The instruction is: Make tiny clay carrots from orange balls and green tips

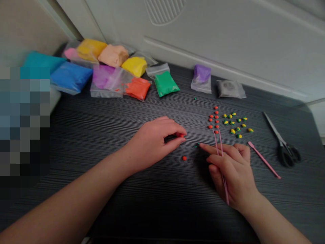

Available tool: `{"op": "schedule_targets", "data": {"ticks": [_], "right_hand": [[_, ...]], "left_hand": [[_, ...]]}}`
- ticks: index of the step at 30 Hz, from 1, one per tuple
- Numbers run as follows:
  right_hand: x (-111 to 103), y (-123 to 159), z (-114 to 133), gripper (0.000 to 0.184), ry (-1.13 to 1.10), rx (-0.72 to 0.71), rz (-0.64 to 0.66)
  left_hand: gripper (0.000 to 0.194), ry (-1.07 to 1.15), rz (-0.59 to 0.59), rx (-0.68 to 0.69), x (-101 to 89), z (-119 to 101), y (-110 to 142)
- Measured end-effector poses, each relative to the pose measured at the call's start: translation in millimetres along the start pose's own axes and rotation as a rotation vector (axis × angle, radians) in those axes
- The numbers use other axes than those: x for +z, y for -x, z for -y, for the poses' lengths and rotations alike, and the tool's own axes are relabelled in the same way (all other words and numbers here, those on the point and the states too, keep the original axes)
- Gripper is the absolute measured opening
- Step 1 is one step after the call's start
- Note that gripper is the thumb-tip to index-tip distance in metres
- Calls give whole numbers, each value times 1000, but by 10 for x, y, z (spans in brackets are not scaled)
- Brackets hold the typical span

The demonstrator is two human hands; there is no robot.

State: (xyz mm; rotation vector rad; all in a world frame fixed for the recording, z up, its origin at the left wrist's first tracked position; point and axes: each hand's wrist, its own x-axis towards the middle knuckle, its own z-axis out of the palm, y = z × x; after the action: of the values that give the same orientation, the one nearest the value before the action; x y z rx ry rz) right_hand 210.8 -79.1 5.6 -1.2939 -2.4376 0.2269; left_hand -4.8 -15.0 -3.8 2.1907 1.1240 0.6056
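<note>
My left hand [162, 139] pinches a small red clay ball [181, 136] between thumb and forefinger. Below it, a second red clay ball [184, 158] lies on the dark table. Pink tweezers [224, 188] are tucked in my right hand [233, 169], their two tips pointing away from me. Its outstretched forefinger reaches tiny green clay bits [197, 145] on the table; whether it presses them is too small to tell. Past the tweezer tips stand rows of small red clay pieces [216, 117]. Several yellow-and-green clay pieces [232, 131] are scattered to their right.
Bags of coloured clay, among them green [166, 83], red [137, 88], blue [72, 76] and purple [202, 74], line the back by the white panel. A greyish bag [231, 88] is there too. At right lie a pink modelling tool [264, 159] and black-handled scissors [281, 140].
</note>
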Motion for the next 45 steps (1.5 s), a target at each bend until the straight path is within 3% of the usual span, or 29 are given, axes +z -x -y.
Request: {"op": "schedule_targets", "data": {"ticks": [23,33,38,45], "right_hand": [[97,-41,90,16,304,35,37],[96,-31,98,17,320,19,16],[109,-82,73,16,259,51,43],[85,2,-13,27,-41,143,-135]], "left_hand": [[14,1,-24,24,12,-1,2],[14,10,-29,32,19,1,6],[15,0,-22,23,19,-6,4],[15,10,-11,23,13,-7,2]]}}
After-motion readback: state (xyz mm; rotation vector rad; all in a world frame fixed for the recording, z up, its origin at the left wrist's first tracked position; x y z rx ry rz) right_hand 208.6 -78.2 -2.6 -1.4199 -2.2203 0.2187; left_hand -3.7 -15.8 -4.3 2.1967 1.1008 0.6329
